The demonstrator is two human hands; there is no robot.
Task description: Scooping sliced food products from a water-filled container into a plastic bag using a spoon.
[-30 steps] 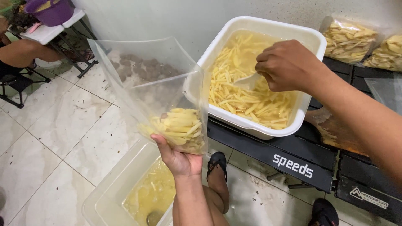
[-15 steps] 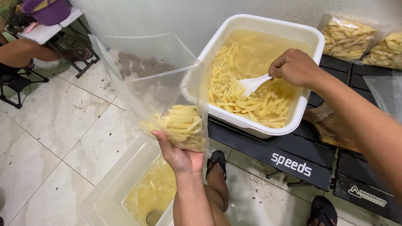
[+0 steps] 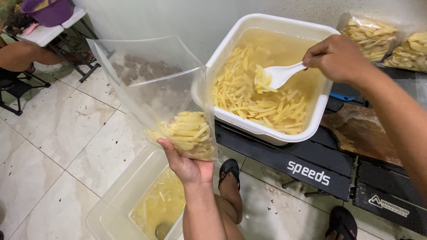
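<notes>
Head view: left hand (image 3: 189,166) cups a clear plastic bag (image 3: 155,93) from beneath, its bottom filled with raw potato strips (image 3: 187,133). Right hand (image 3: 340,58) pinches a white spoon (image 3: 278,75) carrying strips above the white tub (image 3: 320,111) of cloudy water. Strips could slide off the spoon between tub and bag, or the floppy bag mouth could fold shut. Below, a clear bin (image 3: 115,200) sits on wet-looking marble tile (image 3: 58,129); filled bags (image 3: 371,35) rest far right.
</notes>
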